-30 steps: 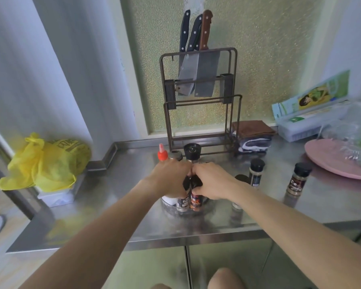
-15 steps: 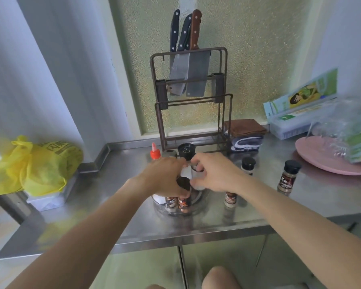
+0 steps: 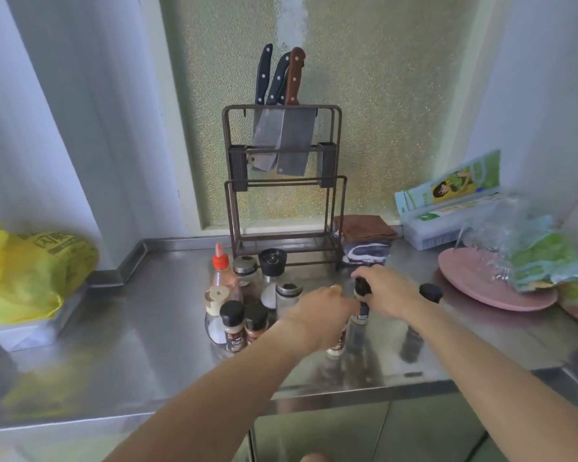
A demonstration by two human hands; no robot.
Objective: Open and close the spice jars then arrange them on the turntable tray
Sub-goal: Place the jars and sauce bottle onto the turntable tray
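Black-capped spice jar (image 3: pixel 362 303) stood on steel counter (image 3: pixel 141 331), right of the turntable cluster (image 3: pixel 244 305). Right hand (image 3: pixel 386 291) clenched its cap from above; left hand (image 3: pixel 321 310) reached alongside, grip unclear.

A steel tabletop (image 3: pixel 141 335) runs between pale walls (image 3: pixel 64 111); a green frosted window (image 3: pixel 381 95) glows behind a brown knife rack (image 3: pixel 282 208).

— What moved?
— Both hands left the cluster of jars on the clear turntable tray (image 3: pixel 226 353); the right hand (image 3: pixel 386 291) now grips a black-capped spice jar (image 3: pixel 362 303) on the steel counter.
— And the left hand (image 3: pixel 324 310)?
— It shifted right too, covering another jar.
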